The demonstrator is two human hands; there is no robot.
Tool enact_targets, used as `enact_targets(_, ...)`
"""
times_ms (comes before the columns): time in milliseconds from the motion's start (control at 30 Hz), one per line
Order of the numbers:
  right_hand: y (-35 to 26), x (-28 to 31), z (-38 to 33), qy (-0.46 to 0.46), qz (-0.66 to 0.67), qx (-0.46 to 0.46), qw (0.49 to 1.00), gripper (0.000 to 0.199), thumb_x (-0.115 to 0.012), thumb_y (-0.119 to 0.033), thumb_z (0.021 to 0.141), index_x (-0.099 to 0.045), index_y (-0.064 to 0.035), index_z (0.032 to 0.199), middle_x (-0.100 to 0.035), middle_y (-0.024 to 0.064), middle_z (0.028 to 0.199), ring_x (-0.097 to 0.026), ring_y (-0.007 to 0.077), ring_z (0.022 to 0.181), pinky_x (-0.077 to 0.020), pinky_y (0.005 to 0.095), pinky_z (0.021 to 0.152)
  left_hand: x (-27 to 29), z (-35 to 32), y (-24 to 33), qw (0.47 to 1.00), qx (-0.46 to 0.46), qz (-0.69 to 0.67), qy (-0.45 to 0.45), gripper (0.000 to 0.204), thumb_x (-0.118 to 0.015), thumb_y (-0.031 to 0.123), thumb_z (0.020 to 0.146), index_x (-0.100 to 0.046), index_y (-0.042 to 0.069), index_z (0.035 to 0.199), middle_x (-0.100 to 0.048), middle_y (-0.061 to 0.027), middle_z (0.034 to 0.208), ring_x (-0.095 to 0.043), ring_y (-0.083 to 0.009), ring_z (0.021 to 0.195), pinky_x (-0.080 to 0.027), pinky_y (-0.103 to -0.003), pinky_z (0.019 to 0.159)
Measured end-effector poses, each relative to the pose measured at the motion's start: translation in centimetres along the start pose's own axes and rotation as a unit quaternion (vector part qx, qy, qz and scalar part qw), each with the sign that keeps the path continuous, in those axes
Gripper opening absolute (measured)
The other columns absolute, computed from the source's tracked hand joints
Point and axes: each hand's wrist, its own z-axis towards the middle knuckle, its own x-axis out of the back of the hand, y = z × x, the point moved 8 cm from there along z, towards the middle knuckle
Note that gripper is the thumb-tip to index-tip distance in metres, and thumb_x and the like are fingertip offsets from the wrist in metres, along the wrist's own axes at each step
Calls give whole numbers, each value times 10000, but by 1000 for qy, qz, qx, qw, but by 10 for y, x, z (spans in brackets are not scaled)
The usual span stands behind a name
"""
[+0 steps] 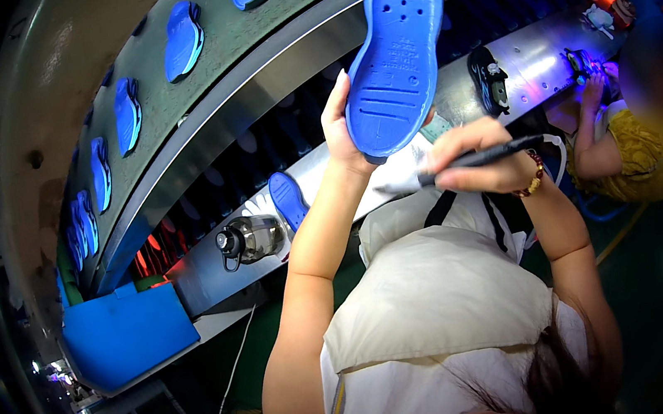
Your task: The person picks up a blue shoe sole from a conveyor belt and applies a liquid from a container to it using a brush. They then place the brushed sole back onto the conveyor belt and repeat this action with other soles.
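A blue shoe sole (395, 64) is raised in front of me, with a group of round holes near its far end and straight grooves nearer to me. Gripping its lower left edge is my left hand (341, 136), thumb along the side and the other fingers mostly hidden behind it. My right hand (483, 160) is closed around a slim black-handled tool (504, 152). The tool's blurred tip points left, below the sole, apart from it in the picture; its exact kind I cannot make out. Another blue sole (288, 199) lies on the metal bench to the left.
A dark-lidded bottle (249, 240) stands on the metal bench (210, 269). Beyond, a green conveyor belt (233, 31) carries several blue soles. A black shoe-shaped piece (489, 81) rests at the right. A co-worker in yellow (635, 159) sits farther right. A blue panel (128, 327) is at lower left.
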Motion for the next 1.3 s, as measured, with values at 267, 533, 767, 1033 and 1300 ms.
enact_targets(267,-2,4,5,-155,-129,-11,979,174,-654,-85,699,-622,-10,853,-638,126,851,-621,224,785,-482,281,711,26,-10,-25,945,224,225,83,441,-540,294,816,-485,-29,1111,-564,-164,1021,-586,-209,871,-483,-320,771)
enact_targets(533,13,16,-6,-214,-149,-83,962,141,-661,-61,697,-611,-6,817,-635,129,860,-618,234,831,-482,295,747,38,-17,-38,911,269,305,72,490,-548,321,802,-457,-18,1142,-550,-174,1043,-587,-232,874,-501,-339,746)
enact_targets(767,24,41,-9,-180,-146,-111,967,193,-644,-97,704,-621,13,860,-634,117,855,-604,202,782,-467,273,675,35,-25,-30,905,276,306,102,481,-546,316,811,-455,-18,1145,-560,-171,1018,-597,-222,853,-508,-332,715)
enact_targets(1033,36,56,-12,0,6,-131,991,190,-627,-94,745,-622,33,886,-645,109,828,-598,113,761,-464,226,703,68,-27,-34,945,225,183,154,537,-484,352,811,-385,17,1219,-494,-217,1118,-537,-353,966,-467,-522,763)
enact_targets(1300,91,107,-30,284,-192,-100,934,121,-588,-112,777,-634,-1,789,-620,64,713,-563,104,609,-436,212,545,85,-15,-48,966,180,70,173,468,-478,322,800,-416,47,1174,-488,-192,1133,-519,-351,989,-440,-587,741)
